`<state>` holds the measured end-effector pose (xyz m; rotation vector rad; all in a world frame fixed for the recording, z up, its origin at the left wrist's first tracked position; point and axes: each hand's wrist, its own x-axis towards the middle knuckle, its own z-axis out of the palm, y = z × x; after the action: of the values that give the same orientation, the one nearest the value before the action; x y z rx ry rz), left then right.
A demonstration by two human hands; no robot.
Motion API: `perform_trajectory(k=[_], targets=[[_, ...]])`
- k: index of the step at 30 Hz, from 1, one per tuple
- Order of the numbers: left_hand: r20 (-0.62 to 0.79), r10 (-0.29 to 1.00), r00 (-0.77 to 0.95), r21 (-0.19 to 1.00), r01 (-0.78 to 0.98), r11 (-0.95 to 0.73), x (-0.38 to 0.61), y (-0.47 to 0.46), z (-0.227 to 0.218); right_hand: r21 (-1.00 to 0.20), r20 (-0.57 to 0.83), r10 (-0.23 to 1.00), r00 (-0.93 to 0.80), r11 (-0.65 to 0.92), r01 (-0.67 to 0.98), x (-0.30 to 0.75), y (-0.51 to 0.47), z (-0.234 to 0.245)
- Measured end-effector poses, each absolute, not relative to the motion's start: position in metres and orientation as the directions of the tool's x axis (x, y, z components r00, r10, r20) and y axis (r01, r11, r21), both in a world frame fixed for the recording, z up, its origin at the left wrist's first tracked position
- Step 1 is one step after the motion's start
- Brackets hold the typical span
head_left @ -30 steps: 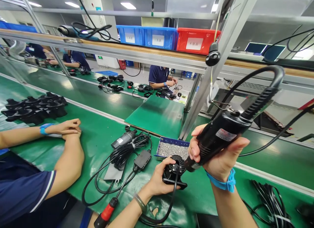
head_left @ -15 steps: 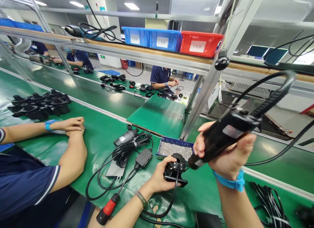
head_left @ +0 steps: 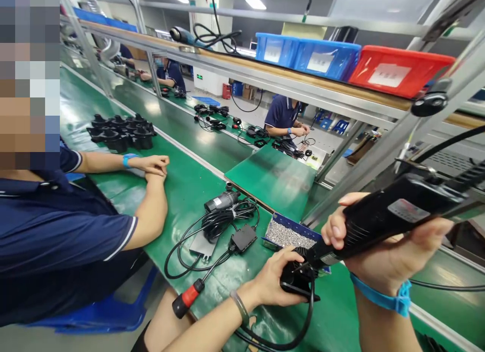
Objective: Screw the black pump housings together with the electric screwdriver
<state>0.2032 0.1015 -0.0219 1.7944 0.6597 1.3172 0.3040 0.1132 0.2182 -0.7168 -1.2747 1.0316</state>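
My left hand is closed around a black pump part with a flat base and a thick black cable. In my right hand is a black electric screwdriver, tilted with its nose down to the left. Its bit is at the part, beside my left fingertips; I cannot tell whether it touches a screw. Just behind the part stands a blue bin of small silvery screws. A blue band circles my right wrist.
Left of my hands lie a small black pump, coiled cable, a black box and a red-and-black connector. A co-worker's folded arms rest on the bench farther left. Metal posts and a shelf with bins stand ahead.
My view has turned left, so the scene sits farther right. The screwdriver has come closer to the pump part, its bit now at it. Both hands keep their grip.
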Motion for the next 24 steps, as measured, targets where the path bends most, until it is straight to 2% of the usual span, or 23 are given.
perform_trajectory(k=[6, 17, 24], targets=[[0.597, 0.741, 0.309, 0.787, -0.044, -0.616, 0.203, 0.102, -0.024, -0.904, 0.380, 0.925, 0.020, 0.376, -0.204, 0.304, 0.111, 0.219], [0.605, 0.723, 0.334, 0.774, -0.033, -0.632, 0.202, 0.100, -0.022, -0.918, 0.326, 0.940, -0.097, 0.291, -0.268, 0.300, 0.106, 0.221], [0.614, 0.714, 0.337, 0.765, -0.030, -0.643, 0.200, 0.101, -0.017, -0.895, 0.387, 0.921, -0.036, 0.366, -0.255, 0.294, 0.105, 0.221]])
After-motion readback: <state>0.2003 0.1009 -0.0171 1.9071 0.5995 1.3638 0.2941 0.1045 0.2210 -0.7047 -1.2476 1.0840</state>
